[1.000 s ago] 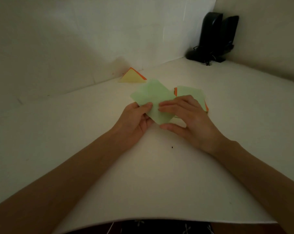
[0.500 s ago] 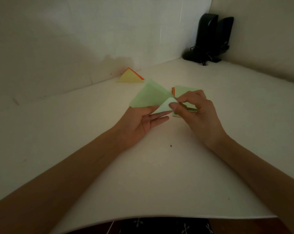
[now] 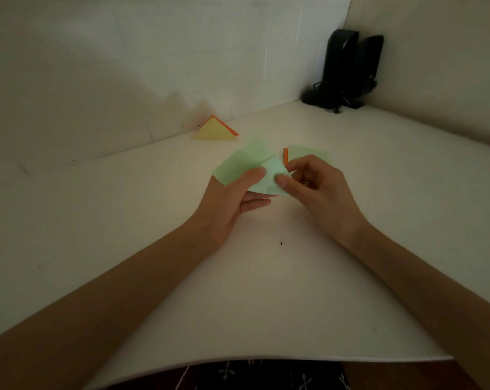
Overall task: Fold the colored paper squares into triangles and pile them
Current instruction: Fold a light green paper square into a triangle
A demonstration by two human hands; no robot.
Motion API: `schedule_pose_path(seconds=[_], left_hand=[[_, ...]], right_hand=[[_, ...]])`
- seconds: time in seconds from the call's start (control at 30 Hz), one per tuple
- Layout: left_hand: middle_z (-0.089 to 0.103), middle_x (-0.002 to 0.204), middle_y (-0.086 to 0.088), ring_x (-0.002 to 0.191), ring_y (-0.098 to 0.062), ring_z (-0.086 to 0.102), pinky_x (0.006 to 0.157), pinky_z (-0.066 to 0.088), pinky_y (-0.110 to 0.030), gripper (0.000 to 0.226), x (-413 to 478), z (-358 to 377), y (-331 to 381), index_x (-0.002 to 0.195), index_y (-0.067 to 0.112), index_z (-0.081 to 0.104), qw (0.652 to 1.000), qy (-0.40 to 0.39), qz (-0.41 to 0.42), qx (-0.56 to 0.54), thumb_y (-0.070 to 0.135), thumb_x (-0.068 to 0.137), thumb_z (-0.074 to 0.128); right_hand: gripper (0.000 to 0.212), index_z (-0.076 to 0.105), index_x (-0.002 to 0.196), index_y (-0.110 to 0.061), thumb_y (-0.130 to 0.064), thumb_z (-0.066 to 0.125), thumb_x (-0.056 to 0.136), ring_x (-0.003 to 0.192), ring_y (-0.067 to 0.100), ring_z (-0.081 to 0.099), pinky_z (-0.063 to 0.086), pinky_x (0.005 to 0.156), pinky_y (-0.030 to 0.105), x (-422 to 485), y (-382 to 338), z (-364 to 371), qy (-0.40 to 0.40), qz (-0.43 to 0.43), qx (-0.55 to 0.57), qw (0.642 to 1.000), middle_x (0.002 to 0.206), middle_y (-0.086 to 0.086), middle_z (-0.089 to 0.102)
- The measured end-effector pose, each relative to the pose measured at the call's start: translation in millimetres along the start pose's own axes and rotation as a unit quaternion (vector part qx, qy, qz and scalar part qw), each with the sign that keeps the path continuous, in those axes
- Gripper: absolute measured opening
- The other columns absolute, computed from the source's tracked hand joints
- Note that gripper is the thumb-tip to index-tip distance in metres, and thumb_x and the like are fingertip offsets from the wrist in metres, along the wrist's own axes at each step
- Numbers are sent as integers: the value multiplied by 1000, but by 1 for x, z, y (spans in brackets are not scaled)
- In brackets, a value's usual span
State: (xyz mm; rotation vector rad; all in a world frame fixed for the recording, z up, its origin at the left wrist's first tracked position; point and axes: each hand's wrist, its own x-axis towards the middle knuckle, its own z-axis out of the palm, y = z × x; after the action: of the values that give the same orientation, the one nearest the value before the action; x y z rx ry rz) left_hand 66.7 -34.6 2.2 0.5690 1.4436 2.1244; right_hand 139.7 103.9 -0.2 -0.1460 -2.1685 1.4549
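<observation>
The white table (image 3: 378, 220) fills most of your view and runs back to a pale wall (image 3: 125, 66). A pair of black speakers (image 3: 347, 68) stands in the far right corner with cables at the base.

Your left hand (image 3: 227, 204) lies palm-up near the middle of the table. Its thumb (image 3: 255, 174) is pressed flat on top of the green paper square (image 3: 246, 161), and its straight fingers (image 3: 255, 197) reach out beneath the sheet, so the paper is pinched between thumb and fingers.

Your right hand (image 3: 319, 190) meets it from the right. Its fingers are curled and its thumb tip (image 3: 283, 182) sits on the folded-over corner (image 3: 271, 175) of the same sheet, with the index finger arched above it. The corner is nipped between the two; the other right fingers are tucked in, and you cannot tell whether they touch the paper.

The green paper square is held between both hands just above the table. Its paler underside shows on the turned corner, and its far half juts out beyond your left thumb.

Just behind your right hand lies the stack of squares (image 3: 308, 152), green on top with an orange edge (image 3: 286, 156) at its left side.

Further back left, near the wall, is the pile of triangles (image 3: 214, 130), yellow over orange.

A black speck (image 3: 281, 243) lies on the table between your wrists.
</observation>
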Motion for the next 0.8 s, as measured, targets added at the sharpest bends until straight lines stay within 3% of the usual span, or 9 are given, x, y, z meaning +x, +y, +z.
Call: schedule_pose_path(seconds=[0.13, 0.33, 0.43, 0.5, 0.63, 0.8], left_hand=[[70, 87, 2, 76, -15, 69, 65, 56, -26, 16, 1, -1, -2, 94, 18, 64, 998, 52, 24, 10, 4, 87, 60], [70, 86, 3, 80, -12, 66, 69, 54, -24, 14, 6, -9, 5, 97, 14, 65, 998, 49, 23, 24, 7, 86, 62], [68, 92, 7, 81, -4, 64, 74, 50, -18, 25, 12, -24, 14, 102, 19, 60, 980, 99, 112, 131, 12, 80, 71], [65, 101, 7, 88, -3, 62, 82, 48, -19, 41, 14, -30, 16, 106, 24, 55, 962, 73, 148, 219, 16, 72, 77], [70, 93, -3, 78, -11, 65, 74, 53, -26, 43, 7, -21, 14, 108, 21, 59, 981, 0, 45, 188, 10, 70, 76], [67, 72, 3, 65, -9, 62, 57, 49, -19, 12, 5, -22, 14, 77, 12, 68, 979, -50, 18, 198, 8, 69, 74]], right_hand=[[9, 63, 78, -13, -15, 69, 83, 61, 4, 44, 37, 59, 17, -1, -2, 0, 1, -10, 3, 1000, 73, 4, 56], [16, 61, 70, -15, -11, 70, 82, 55, 0, 41, 34, 55, 12, 0, -3, -3, 12, 7, 21, 1000, 65, -2, 53], [18, 60, 68, -14, -12, 70, 82, 52, -1, 40, 32, 53, 9, 0, -4, -5, -18, 19, -6, 1000, 61, -7, 52], [20, 59, 66, -17, -12, 70, 83, 50, -3, 41, 31, 52, 7, -1, -6, -4, -46, 20, -21, 998, 55, -15, 52], [15, 62, 70, -17, -12, 70, 82, 55, -2, 44, 35, 56, 9, -2, -8, -2, -83, 12, -28, 996, 61, -13, 55], [14, 62, 72, -14, -7, 68, 82, 61, 11, 42, 33, 55, 15, -5, -9, -1, -102, 25, -4, 995, 63, -7, 54]])
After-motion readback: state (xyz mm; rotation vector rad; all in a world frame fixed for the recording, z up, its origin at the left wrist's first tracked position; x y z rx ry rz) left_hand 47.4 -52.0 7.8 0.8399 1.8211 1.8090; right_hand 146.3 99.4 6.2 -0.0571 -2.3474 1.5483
